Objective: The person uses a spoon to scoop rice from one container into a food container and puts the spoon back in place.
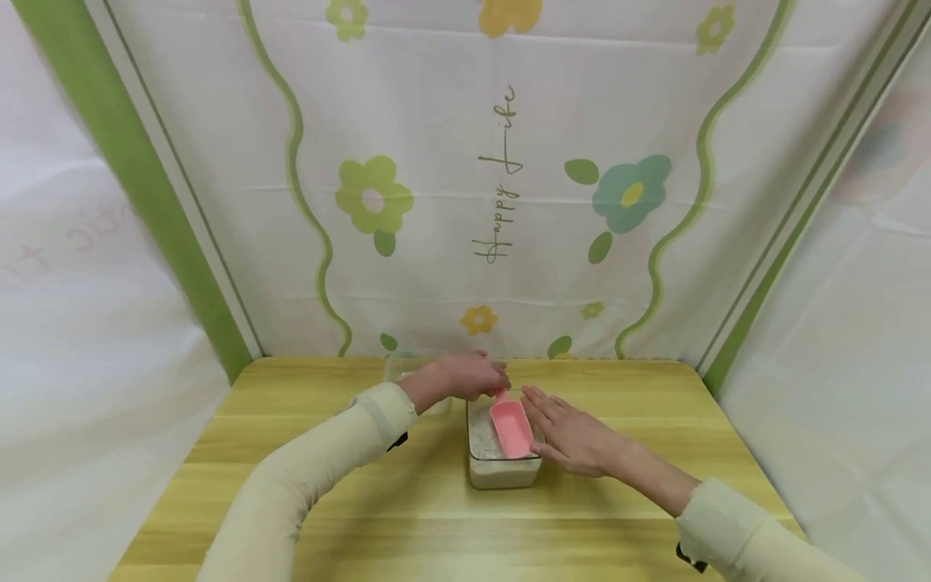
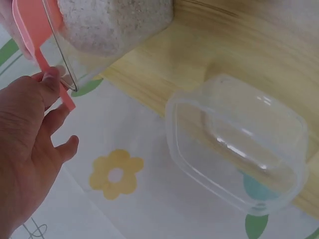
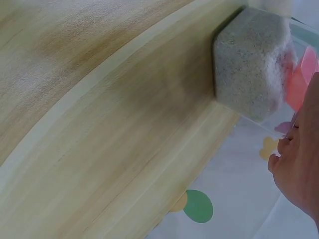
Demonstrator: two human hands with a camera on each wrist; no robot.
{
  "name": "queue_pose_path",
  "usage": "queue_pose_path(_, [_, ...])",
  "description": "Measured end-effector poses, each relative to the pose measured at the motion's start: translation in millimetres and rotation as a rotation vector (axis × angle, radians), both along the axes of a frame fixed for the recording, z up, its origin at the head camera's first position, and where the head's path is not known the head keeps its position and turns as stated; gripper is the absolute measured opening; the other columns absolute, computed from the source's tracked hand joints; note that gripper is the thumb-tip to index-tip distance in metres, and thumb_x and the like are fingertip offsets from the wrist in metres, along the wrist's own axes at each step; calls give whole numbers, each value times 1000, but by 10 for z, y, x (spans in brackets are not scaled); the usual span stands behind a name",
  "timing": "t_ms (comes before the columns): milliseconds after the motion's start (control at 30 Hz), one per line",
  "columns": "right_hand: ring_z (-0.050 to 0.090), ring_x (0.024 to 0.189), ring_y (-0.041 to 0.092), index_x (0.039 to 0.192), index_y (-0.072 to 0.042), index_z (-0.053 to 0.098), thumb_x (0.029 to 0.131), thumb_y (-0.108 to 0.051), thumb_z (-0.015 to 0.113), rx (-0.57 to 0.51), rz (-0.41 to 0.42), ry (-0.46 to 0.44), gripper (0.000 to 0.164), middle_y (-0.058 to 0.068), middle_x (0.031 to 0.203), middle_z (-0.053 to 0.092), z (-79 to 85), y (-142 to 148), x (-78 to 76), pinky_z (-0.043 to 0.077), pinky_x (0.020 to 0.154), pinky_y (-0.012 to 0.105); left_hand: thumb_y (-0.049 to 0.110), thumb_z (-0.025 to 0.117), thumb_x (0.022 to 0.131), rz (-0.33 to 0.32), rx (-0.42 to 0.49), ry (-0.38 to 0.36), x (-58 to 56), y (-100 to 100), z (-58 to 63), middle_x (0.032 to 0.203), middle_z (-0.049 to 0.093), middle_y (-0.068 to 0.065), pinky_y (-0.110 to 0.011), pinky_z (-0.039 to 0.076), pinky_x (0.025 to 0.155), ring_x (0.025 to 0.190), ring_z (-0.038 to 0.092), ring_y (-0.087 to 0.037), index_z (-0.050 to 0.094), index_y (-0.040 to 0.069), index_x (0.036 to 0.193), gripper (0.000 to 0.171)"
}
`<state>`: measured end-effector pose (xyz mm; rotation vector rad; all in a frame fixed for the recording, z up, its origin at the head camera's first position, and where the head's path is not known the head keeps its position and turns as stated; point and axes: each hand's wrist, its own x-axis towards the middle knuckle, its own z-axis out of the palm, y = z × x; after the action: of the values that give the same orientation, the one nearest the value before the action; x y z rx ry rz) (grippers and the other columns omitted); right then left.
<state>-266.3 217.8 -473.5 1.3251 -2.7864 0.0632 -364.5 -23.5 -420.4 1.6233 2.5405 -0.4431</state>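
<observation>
Left fingers (image 2: pixel 59 117) pinch the pink scoop (image 1: pixel 512 430) over the clear granule container (image 1: pixel 503 478), right fingers (image 1: pixel 542 402) extended beside it: probably positioning, next needing steadiness.

**What stood on a yellow, wood-grained tabletop (image 1: pixel 611 529)**

Lighter and darker bands ran across its surface, and its far corners were rounded. Towards the far side, a clear, rectangular, straight-walled container (image 1: pixel 503 474) stood upright. Left of it, near the far edge, stood a translucent, colourless plastic tub (image 2: pixel 237 130) with rounded corners, bare wood showing between the two.
</observation>
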Motion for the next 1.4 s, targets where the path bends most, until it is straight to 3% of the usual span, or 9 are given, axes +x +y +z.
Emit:
queue_pose_path(100, [27, 150, 37, 153, 6, 29, 106, -44, 39, -13, 10, 15, 69, 24, 162, 26, -24, -10, 11, 34, 116, 50, 23, 65, 97, -27, 6, 15, 12, -48, 29, 106, 74, 6, -32, 55, 90, 101, 69, -11, 73, 18, 103, 11])
queue_pose_path(233, [28, 150, 36, 153, 6, 29, 106, -42, 41, -9, 1, 33, 68, 23, 162, 27, -32, 2, 9, 34, 116, 49, 24, 75, 90, -15, 21, -10, 26, -145, 151, 84, 71, 4, -22, 49, 67, 72, 59, -9, 71, 14, 85, 12])
queue_pose_path(400, [24, 152, 35, 155, 5, 26, 107, -43, 39, 22, -9, 4, 69, 22, 163, 23, -6, 6, -7, 31, 118, 48, 22, 78, 87, 76, 17, -131, 42, -281, 302, 64, 48, 7, -21, 33, 59, 61, 37, -8, 56, 16, 65, 32])
queue_pose_path(533, [21, 153, 34, 155, 4, 23, 107, -45, 35, 37, -15, -31, 70, 22, 164, 20, 23, -14, -20, 30, 119, 49, 29, 73, 92, 134, 14, -205, 88, -373, 399, 58, 37, 9, -20, 29, 56, 56, 31, -6, 47, 19, 61, 41])
queue_pose_path(833, [19, 154, 32, 157, 2, 19, 107, -47, 35, 43, -33, -46, 72, 21, 165, 17, 32, 2, -19, 27, 120, 48, 27, 72, 92, 253, -8, -243, 351, -382, 617, 63, 64, 4, -16, 42, 53, 50, 53, -2, 62, 18, 64, 31])
queue_pose_path(933, [19, 154, 32, 157, 2, 18, 107, -47, 35, 38, -26, -48, 72, 21, 165, 17, 30, 4, -13, 27, 120, 48, 21, 73, 92, 248, -17, -186, 468, -359, 698, 64, 59, 4, -17, 39, 53, 52, 48, -3, 61, 16, 65, 30])
queue_pose_path(1067, [20, 154, 32, 157, 2, 18, 107, -47, 36, 32, -24, -48, 72, 21, 165, 17, 23, 10, -13, 28, 120, 49, 11, 74, 90, 192, -49, -6, 612, -305, 750, 70, 58, 3, -21, 37, 55, 61, 40, -8, 62, 13, 72, 22])
queue_pose_path(1200, [20, 154, 32, 157, 2, 19, 107, -47, 36, 31, -27, -46, 72, 20, 165, 17, 15, 13, -15, 28, 120, 50, 6, 71, 89, 166, -110, 145, 744, -226, 735, 82, 68, 3, -24, 49, 56, 65, 49, -8, 67, 15, 81, 12])
queue_pose_path(1400, [20, 153, 32, 157, 2, 21, 107, -46, 37, 21, -28, -45, 72, 20, 165, 17, 20, 15, -9, 28, 119, 50, 12, 75, 86, 179, -112, 187, 864, -92, 688, 88, 71, 3, -30, 57, 61, 72, 64, -12, 69, 16, 84, 8])
